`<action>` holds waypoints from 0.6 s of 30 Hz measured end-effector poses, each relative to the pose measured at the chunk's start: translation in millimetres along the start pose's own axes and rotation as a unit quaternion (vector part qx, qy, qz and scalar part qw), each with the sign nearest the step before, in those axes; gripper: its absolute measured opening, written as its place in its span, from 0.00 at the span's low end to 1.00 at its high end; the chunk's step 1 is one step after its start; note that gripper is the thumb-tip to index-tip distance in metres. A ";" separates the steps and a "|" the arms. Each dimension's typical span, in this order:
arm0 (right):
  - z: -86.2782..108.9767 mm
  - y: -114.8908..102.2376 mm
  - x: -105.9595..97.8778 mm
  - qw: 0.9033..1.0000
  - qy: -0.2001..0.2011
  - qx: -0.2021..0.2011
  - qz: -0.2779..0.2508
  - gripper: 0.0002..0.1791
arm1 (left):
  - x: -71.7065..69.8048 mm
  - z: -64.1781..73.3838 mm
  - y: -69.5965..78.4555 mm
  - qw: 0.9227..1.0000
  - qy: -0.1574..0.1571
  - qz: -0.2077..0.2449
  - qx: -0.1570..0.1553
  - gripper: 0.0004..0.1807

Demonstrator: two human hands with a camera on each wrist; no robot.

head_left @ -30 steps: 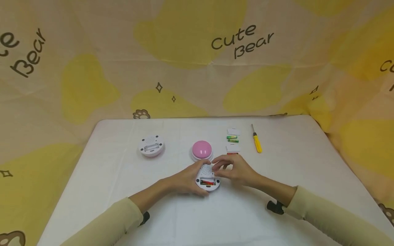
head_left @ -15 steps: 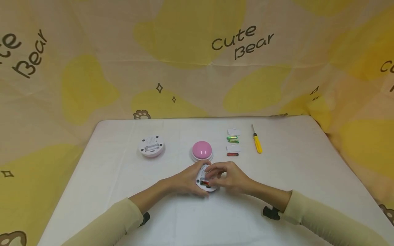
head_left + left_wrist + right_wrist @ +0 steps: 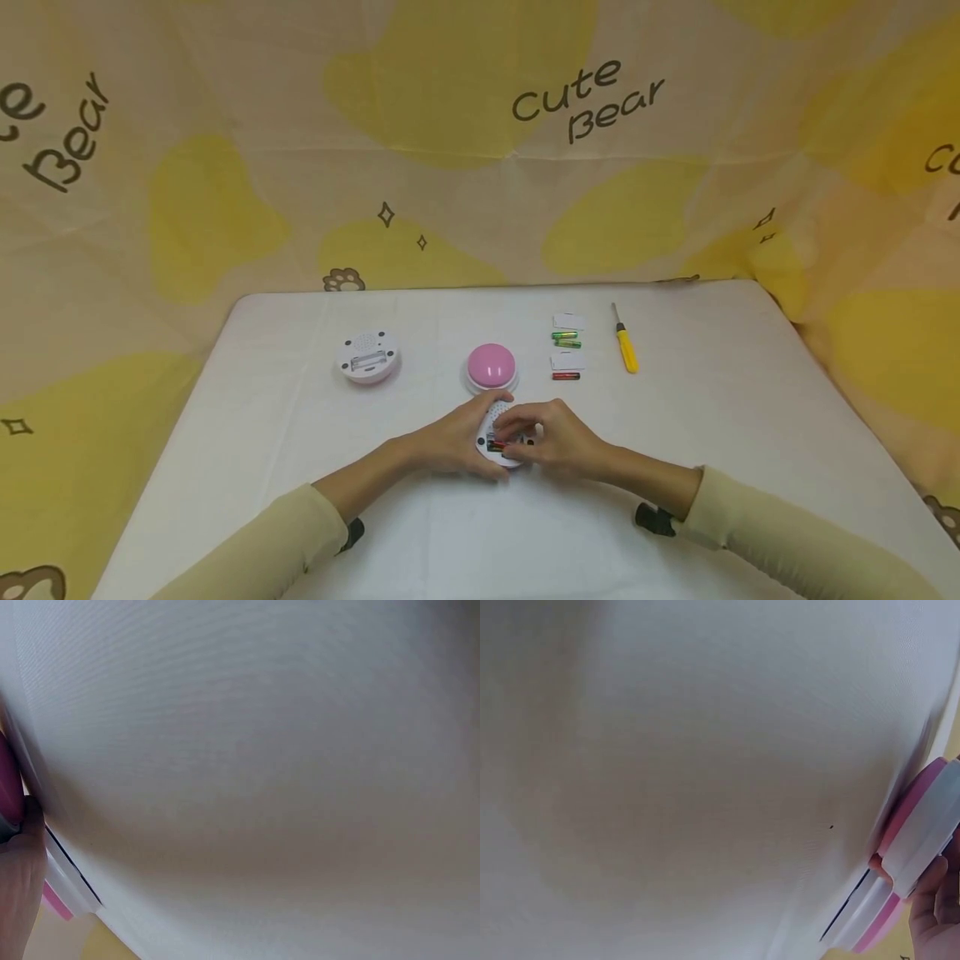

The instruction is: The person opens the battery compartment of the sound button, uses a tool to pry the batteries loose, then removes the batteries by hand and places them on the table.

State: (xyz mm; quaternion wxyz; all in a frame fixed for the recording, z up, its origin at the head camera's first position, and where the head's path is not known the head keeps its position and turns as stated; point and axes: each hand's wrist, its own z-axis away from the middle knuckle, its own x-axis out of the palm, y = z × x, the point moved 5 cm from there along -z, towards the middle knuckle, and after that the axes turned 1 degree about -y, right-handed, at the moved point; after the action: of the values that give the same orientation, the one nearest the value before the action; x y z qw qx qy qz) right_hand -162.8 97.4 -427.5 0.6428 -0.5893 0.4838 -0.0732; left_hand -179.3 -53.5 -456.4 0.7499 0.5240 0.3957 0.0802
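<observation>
A round white buzzer (image 3: 491, 421) lies bottom up, its battery slot uncovered and a red battery (image 3: 497, 447) inside. My left hand (image 3: 453, 437) grips the buzzer's left side between thumb and fingers. From the right, my right hand (image 3: 551, 437) reaches over the slot with bent fingers, thumb and fingertips at the red battery; the slot's right part is hidden beneath them. In the right wrist view, the held buzzer (image 3: 922, 821) shows its pink dome facing the table, with the right hand (image 3: 937, 907) at its underside. The left wrist view catches only part of the left hand (image 3: 19, 881).
Just behind stands an upright buzzer with a pink dome (image 3: 491, 365). Another overturned buzzer (image 3: 368, 357) is at the left, its slot open. At the right lie two white covers (image 3: 567, 361), two green batteries (image 3: 566, 339), a loose red battery (image 3: 566, 377) and a yellow screwdriver (image 3: 626, 346).
My right hand has moved left and down from the buzzer's right edge onto the battery slot, uncovering the loose red battery on the table. The left hand keeps its hold.
</observation>
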 end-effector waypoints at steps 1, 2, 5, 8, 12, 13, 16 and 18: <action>-0.2 -0.2 0.3 1.000 0.000 -0.002 0.003 0.17 | 0.0 0.1 -0.2 1.000 0.000 0.000 -0.001 0.56; -0.4 -0.3 0.6 1.000 0.000 -0.002 0.007 0.17 | 0.0 0.2 -0.3 1.000 0.000 0.000 -0.002 0.56; -1.5 -0.8 1.3 1.000 -0.001 -0.007 0.018 0.17 | 0.1 0.1 -0.6 1.000 0.000 0.000 -0.001 0.56; -2.6 -1.1 1.6 1.000 0.000 -0.008 0.025 0.18 | -0.2 0.1 -0.1 1.000 -0.001 0.002 -0.002 0.56; -4.0 -0.6 2.2 1.000 -0.001 -0.002 0.027 0.18 | -0.2 0.1 0.5 1.000 -0.002 0.000 -0.002 0.57; -4.2 -0.4 2.5 1.000 -0.003 0.001 0.026 0.18 | -0.1 0.0 0.6 1.000 -0.002 0.000 -0.002 0.57; -4.6 -0.6 3.0 1.000 -0.007 0.012 0.022 0.17 | -0.2 -0.3 0.5 1.000 -0.003 -0.002 -0.001 0.56; -4.3 -1.3 3.1 1.000 -0.007 0.018 0.020 0.17 | -0.1 -0.5 -0.1 1.000 -0.003 -0.003 0.000 0.56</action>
State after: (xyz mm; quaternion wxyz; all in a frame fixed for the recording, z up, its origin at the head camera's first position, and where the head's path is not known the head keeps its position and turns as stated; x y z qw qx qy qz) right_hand -163.7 92.0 -427.4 0.6580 -0.5684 0.4897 -0.0642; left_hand -179.7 -53.3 -456.5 0.7514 0.5227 0.3954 0.0764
